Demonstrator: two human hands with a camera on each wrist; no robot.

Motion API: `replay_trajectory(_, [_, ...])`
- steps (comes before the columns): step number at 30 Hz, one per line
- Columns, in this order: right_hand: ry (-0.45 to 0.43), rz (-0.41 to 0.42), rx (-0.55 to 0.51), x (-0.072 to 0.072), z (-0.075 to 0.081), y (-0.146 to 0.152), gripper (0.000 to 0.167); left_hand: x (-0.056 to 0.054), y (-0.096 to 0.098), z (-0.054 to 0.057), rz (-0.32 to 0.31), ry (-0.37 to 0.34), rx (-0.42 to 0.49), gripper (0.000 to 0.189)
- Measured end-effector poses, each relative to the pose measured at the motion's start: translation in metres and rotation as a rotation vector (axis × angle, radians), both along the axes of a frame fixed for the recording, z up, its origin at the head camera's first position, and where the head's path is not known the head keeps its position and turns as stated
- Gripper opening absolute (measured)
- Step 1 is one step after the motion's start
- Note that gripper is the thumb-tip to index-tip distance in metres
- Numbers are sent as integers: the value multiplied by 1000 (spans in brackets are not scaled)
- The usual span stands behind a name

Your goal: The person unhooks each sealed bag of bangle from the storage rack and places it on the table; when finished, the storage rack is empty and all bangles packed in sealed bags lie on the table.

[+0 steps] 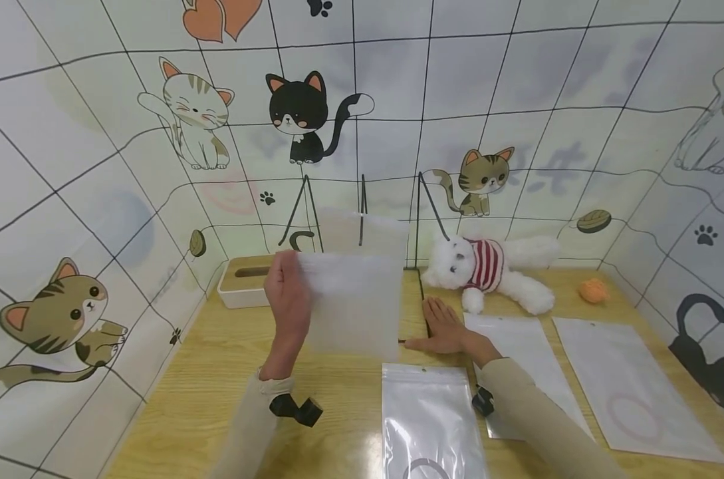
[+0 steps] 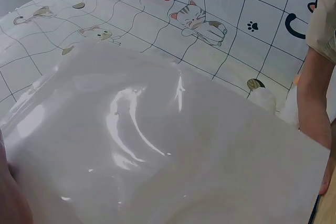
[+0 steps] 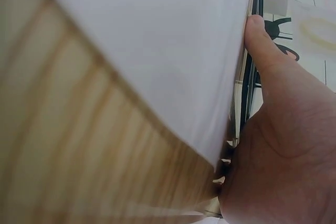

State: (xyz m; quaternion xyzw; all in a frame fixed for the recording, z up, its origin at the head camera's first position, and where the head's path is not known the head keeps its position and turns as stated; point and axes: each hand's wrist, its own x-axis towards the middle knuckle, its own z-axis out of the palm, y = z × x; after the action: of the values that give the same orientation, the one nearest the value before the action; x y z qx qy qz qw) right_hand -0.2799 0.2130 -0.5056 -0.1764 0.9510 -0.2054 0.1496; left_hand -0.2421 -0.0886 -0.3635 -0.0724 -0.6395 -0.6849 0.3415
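Note:
My left hand (image 1: 288, 293) grips the left edge of a whitish translucent plastic bag (image 1: 356, 303), raised above the table; the bag fills much of the left wrist view as a glossy sheet (image 2: 157, 140). Behind it stands a black wire rack (image 1: 419, 219) with pointed uprights, partly hidden by the bag. My right hand (image 1: 445, 329) rests low at the rack's right side, fingers straight and thumb pointing left. In the right wrist view its thumb (image 3: 265, 43) lies against a dark rod (image 3: 254, 77) of the rack, beside a white sheet-like surface (image 3: 163, 51).
A zip bag (image 1: 430, 412) lies in front, with two more white bags (image 1: 529, 372) (image 1: 631, 386) to the right. A white plush toy (image 1: 487, 269) in a striped shirt, an orange lump (image 1: 593, 290) and a wood-topped white box (image 1: 242, 293) are along the back, near a cat-patterned wall.

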Motion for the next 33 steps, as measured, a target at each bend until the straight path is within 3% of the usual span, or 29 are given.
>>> replay_trajectory(6, [1, -2, 8, 1, -4, 0, 116, 17, -23, -4, 6, -117, -25, 35])
replay_trajectory(11, [-7, -3, 9, 1, -7, 1, 116, 35, -43, -15, -19, -301, -30, 39])
replay_trajectory(16, [3, -4, 5, -4, -11, 3, 117, 50, -55, -25, -51, -452, -125, 42])
replay_trajectory(20, [17, -10, 21, -6, -12, 4, 118, 52, -62, -35, -92, -495, -223, 45])
replay_trajectory(27, [1, -2, -10, -2, -1, 0, 116, 52, -72, -59, -17, -533, -287, 42])
replay_trajectory(33, [-14, -12, 8, 0, 0, 0, 113, 52, -74, -77, -3, -535, -289, 47])
